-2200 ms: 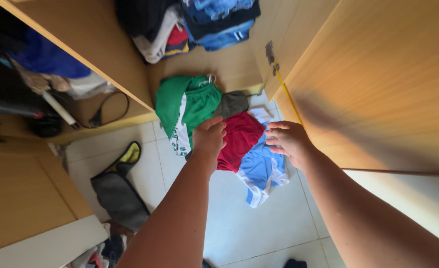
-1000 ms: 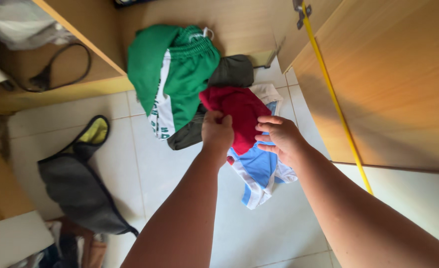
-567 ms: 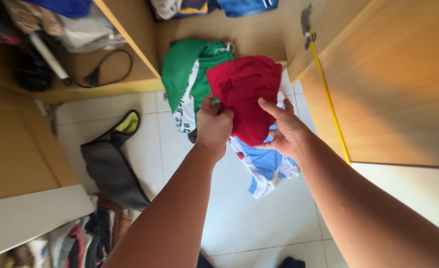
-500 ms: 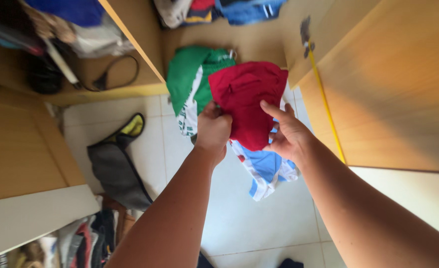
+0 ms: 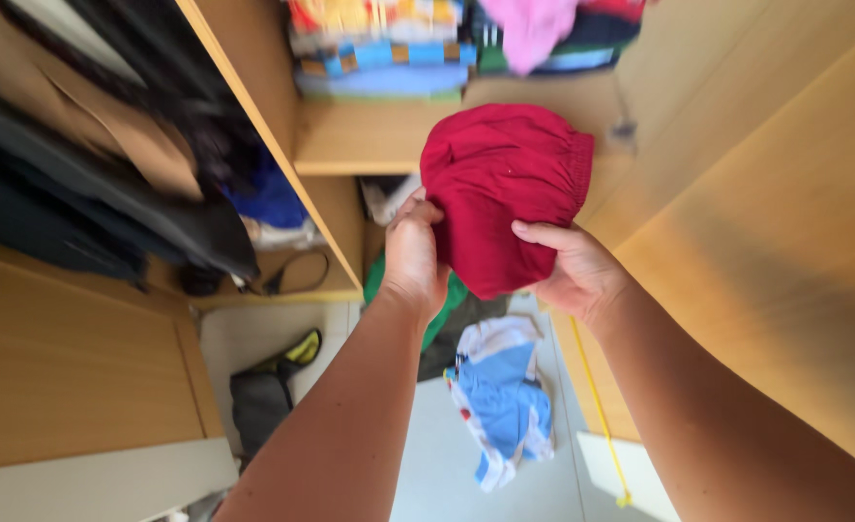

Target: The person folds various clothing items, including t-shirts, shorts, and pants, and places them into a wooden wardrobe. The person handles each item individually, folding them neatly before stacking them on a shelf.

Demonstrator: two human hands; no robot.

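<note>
Both my hands hold up a red garment (image 5: 500, 188) with an elastic waistband in front of an open wooden wardrobe. My left hand (image 5: 414, 253) grips its left edge with closed fingers. On the right side, my right hand (image 5: 574, 271) pinches the cloth between thumb and fingers. Below the hands, a blue and white garment (image 5: 502, 401) lies on the white tiled floor. A green garment (image 5: 444, 304) shows partly behind my left wrist.
A wardrobe shelf (image 5: 369, 159) carries folded clothes (image 5: 379, 58) at the top. Dark hanging clothes (image 5: 108, 193) fill the left compartment. An open wardrobe door (image 5: 766, 222) stands at the right. A grey and yellow bag (image 5: 268, 391) lies on the floor at left.
The red garment has been lifted from the floor pile up to shelf height, held in both hands. The view has tilted upward, bringing the upper shelf into sight.
</note>
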